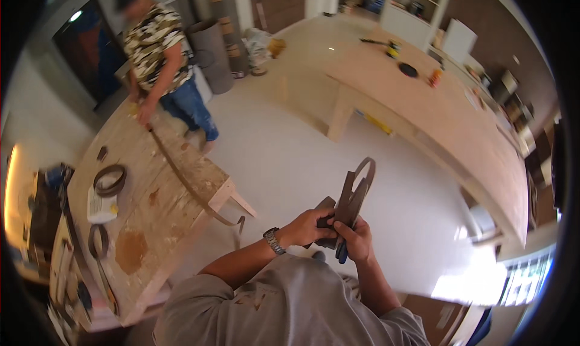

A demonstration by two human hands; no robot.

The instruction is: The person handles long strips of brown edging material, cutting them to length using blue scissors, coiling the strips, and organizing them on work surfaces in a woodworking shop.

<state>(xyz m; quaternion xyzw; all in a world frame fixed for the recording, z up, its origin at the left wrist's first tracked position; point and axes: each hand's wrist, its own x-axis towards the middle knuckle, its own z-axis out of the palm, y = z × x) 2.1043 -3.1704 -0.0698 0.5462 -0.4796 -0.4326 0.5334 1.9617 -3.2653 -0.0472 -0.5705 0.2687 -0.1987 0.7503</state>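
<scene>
With fingers (320, 217) of the left hand (304, 228) curled closed, gripping a dark brown, block-like piece (325, 205); with those of the right hand (356, 240) closed too, thumb laid across the front, gripping a sheaf of flat, dark brown strips (347, 208) just beside the left fingers. Holding also, just beyond the right fingers, a thin brown band bent into a narrow loop (372, 169). Showing, just below the right fingers, a dark blue, rounded tip (342, 253), perhaps of a handle, though too small and blurred to be sure. Wearing a metal link-band wristwatch (273, 241) behind the left fingers. Standing over a pale, glossy floor (278, 177), with a worn, pale wooden workbench (136, 159) to the left of the fingers, bearing a long, thin brown strip (180, 176) with a kinked end past the bench's edge, near the left fingers; farther left, bearing a rust-brown stain (131, 252), a dark brown ring of band (91, 242) and a white plastic container (99, 208) under a dark brown coil (107, 192). Having, to the upper left of the fingers, a co-worker in a camouflage T-shirt (158, 47), with a hand (147, 112) at the strip's far end; to the upper right, well apart, a large, light brown wooden table (423, 110) with a flat black disc (408, 70).
</scene>
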